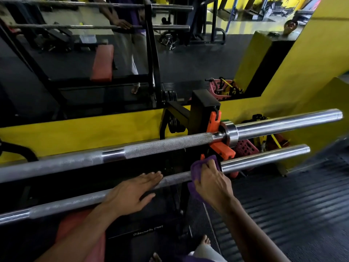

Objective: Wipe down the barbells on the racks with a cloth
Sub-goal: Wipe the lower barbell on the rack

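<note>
The right hand is curling its fingers around a soft purple cloth, gripping it against the lower steel barbell just beside the point where the bar's rough knurled shaft is meeting its smooth polished sleeve. The cloth is bunching under the palm, with a loose fold hanging below the bar. The left hand is lying flat on the same shaft, a little further along, its fingers straight and close together, pressing on the knurled metal and gripping nothing.

An upper steel barbell is running parallel, above and behind, showing a dull crosshatched grip, a bright smooth ring and a thick shiny collar. Both bars are resting in orange plastic hooks on a black metal rack upright. Behind the rack, a wall mirror is sitting above a yellow painted band. Pink perforated baskets are standing on the ribbed black rubber floor, beyond the bar ends.
</note>
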A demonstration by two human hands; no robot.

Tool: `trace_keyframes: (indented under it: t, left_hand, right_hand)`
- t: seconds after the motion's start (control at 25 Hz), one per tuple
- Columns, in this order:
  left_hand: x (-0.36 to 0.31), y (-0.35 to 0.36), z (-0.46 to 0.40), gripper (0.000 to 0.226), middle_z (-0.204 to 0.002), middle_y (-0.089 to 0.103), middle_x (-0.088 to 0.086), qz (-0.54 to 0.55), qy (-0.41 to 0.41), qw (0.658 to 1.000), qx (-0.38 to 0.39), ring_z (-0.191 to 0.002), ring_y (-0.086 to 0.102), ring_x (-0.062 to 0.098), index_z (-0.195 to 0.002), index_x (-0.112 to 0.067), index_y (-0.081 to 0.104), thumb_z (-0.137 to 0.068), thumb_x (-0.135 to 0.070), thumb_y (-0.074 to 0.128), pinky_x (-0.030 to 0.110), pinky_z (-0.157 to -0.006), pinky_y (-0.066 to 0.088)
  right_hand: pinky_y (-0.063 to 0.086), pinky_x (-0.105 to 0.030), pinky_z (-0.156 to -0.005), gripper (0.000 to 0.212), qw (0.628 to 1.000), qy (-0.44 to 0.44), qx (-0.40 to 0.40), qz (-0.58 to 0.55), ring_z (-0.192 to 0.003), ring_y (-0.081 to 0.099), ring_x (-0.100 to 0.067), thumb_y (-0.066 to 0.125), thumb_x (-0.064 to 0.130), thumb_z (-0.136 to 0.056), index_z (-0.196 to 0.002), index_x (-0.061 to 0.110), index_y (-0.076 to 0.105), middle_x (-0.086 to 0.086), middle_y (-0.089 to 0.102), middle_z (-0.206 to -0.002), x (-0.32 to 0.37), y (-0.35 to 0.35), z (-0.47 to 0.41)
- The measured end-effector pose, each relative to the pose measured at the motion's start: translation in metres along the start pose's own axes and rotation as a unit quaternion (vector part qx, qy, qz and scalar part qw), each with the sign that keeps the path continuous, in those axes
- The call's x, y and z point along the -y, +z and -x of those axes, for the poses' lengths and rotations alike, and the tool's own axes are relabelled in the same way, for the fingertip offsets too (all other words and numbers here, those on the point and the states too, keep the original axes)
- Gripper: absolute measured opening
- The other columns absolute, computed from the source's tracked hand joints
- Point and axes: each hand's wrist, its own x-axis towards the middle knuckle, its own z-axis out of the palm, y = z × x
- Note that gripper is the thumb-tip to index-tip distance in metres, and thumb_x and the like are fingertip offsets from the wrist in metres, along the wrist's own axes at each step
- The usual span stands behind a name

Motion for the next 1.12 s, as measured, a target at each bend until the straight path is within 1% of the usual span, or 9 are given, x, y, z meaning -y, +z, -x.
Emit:
trace_keyframes:
  t: [0.16, 0.32, 0.48, 0.52, 0.6, 0.72, 0.8, 0.88, 1.12]
  left_hand:
    - [-0.001, -0.001, 0.002, 0.065, -0.163, 0.028, -0.016, -0.001, -0.010, 1.000, 0.009, -0.146, 0.031, -0.001, -0.160, -0.031, 0.022, -0.102, -0.046, 0.046, 0.024, -0.120, 0.029]
    - [-0.002, -0.002, 0.001, 0.069, -0.164, 0.027, -0.014, -0.008, -0.006, 1.000, 0.013, -0.147, 0.031, 0.000, -0.161, -0.029, 0.021, -0.100, -0.045, 0.050, 0.027, -0.122, 0.027]
    - [-0.005, -0.006, 0.003, 0.071, -0.165, 0.024, -0.014, -0.001, -0.004, 1.000, 0.020, -0.149, 0.025, -0.002, -0.161, -0.030, 0.016, -0.100, -0.047, 0.049, 0.029, -0.124, 0.024]
    - [-0.005, -0.008, 0.005, 0.070, -0.165, 0.023, -0.013, -0.001, -0.001, 1.000, 0.026, -0.149, 0.024, -0.001, -0.162, -0.030, 0.016, -0.101, -0.047, 0.048, 0.030, -0.124, 0.022]
    - [0.000, -0.013, 0.015, 0.066, -0.165, 0.024, -0.011, -0.017, -0.004, 1.000, 0.018, -0.150, 0.023, 0.000, -0.161, -0.028, 0.017, -0.104, -0.047, 0.043, 0.029, -0.125, 0.020]
    - [0.015, -0.024, 0.047, 0.056, -0.162, 0.033, -0.009, -0.049, -0.058, 0.997, -0.023, -0.148, 0.032, 0.005, -0.159, -0.024, 0.027, -0.108, -0.045, 0.036, 0.029, -0.124, 0.020]
    - [0.023, -0.033, 0.070, 0.053, -0.160, 0.037, -0.006, -0.075, -0.077, 0.994, -0.018, -0.146, 0.037, 0.009, -0.157, -0.020, 0.033, -0.108, -0.040, 0.033, 0.030, -0.123, 0.020]
    - [0.028, -0.038, 0.079, 0.053, -0.160, 0.037, -0.004, -0.103, -0.078, 0.992, 0.004, -0.146, 0.038, 0.010, -0.158, -0.018, 0.031, -0.108, -0.037, 0.032, 0.034, -0.122, 0.023]
    - [0.036, -0.041, 0.075, 0.055, -0.163, 0.032, -0.001, -0.111, -0.050, 0.991, 0.059, -0.149, 0.032, 0.011, -0.160, -0.015, 0.025, -0.109, -0.036, 0.028, 0.033, -0.123, 0.021]
  right_hand:
    - [0.050, -0.039, -0.093, 0.063, 0.998, 0.033, 0.058, 0.006, -0.119, 0.060, -0.034, 0.056, 0.043, -0.094, -0.139, 0.000, 0.043, -0.016, 0.051, -0.135, 0.009, -0.012, -0.013]
    - [0.049, -0.039, -0.097, 0.041, 0.991, -0.022, 0.132, 0.006, -0.119, 0.059, -0.035, 0.054, 0.051, -0.093, -0.125, 0.026, 0.063, -0.015, 0.063, -0.122, -0.001, -0.027, -0.018]
    - [0.047, -0.037, -0.097, 0.071, 0.976, -0.008, 0.216, 0.006, -0.123, 0.057, -0.037, 0.050, 0.066, -0.084, -0.135, 0.017, 0.055, -0.019, 0.060, -0.129, -0.004, -0.042, -0.029]
    - [0.048, -0.037, -0.096, 0.063, 0.980, -0.014, 0.200, -0.006, -0.122, 0.058, -0.035, 0.055, 0.060, -0.087, -0.133, 0.017, 0.056, -0.017, 0.061, -0.129, -0.005, -0.044, -0.027]
    - [0.050, -0.038, -0.091, 0.046, 0.995, -0.036, 0.084, -0.027, -0.116, 0.063, -0.033, 0.056, 0.050, -0.092, -0.128, 0.022, 0.055, -0.012, 0.064, -0.126, -0.009, -0.037, -0.014]
    - [0.057, -0.042, -0.075, 0.049, 0.996, -0.050, -0.053, -0.041, -0.100, 0.067, -0.033, 0.057, 0.047, -0.093, -0.131, 0.019, 0.044, -0.007, 0.045, -0.134, -0.008, -0.005, 0.007]
    - [0.059, -0.041, -0.065, 0.052, 0.997, -0.037, -0.066, -0.025, -0.093, 0.068, -0.031, 0.057, 0.050, -0.093, -0.133, 0.020, 0.042, -0.007, 0.034, -0.142, -0.007, 0.018, 0.009]
    - [0.058, -0.042, -0.064, 0.054, 0.997, -0.017, -0.077, -0.014, -0.094, 0.068, -0.032, 0.054, 0.053, -0.093, -0.135, 0.020, 0.044, -0.008, 0.034, -0.146, -0.005, 0.030, 0.005]
    - [0.054, -0.043, -0.061, 0.047, 0.993, -0.002, -0.118, -0.017, -0.087, 0.066, -0.041, 0.061, 0.046, -0.092, -0.125, 0.012, 0.056, -0.015, 0.045, -0.124, 0.001, 0.038, 0.000]
